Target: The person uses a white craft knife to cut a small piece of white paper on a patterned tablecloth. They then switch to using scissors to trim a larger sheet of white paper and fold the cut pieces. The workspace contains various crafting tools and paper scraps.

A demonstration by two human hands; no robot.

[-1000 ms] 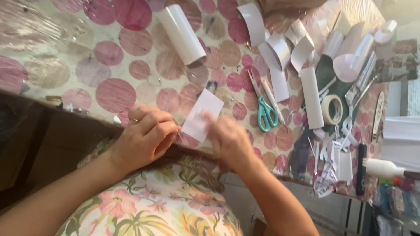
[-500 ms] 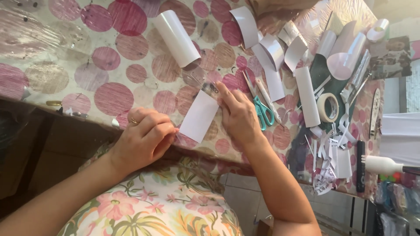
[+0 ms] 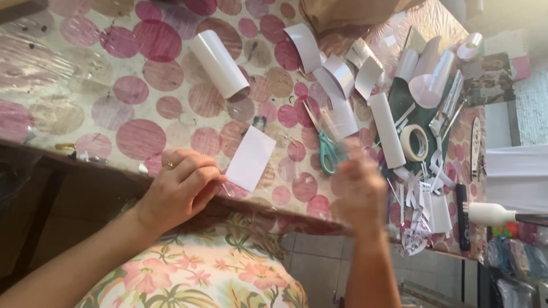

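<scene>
White paper rectangle (image 3: 251, 158): flat on tabletop (image 3: 85, 114), corner pinned under left hand (image 3: 181, 188) fingers. Right hand (image 3: 358, 191): blurred, grip indeterminate, beside teal scissors (image 3: 326, 149). Advised: keep firm pressure.

Changes vs. earlier frames, ref. landmark: white card (image 3: 250, 158).

- Right hand (image 3: 359, 191): 1.0 s ago it sat just beside the card's lower corner; 0.5 s ago it rested on the card's upper right edge. Now off the card, well apart to its right, raised over the surface edge, motion-blurred. Whether it holds anything can't be told.
- Card: no longer touched on its right side; whole face now exposed.
- Teal-handled scissors (image 3: 326, 149), right of card: partly covered by the right hand 0.5 s ago, handles now in clear view.
- Left hand (image 3: 181, 188): curled fingertips now at the card's lower left edge only.
</scene>
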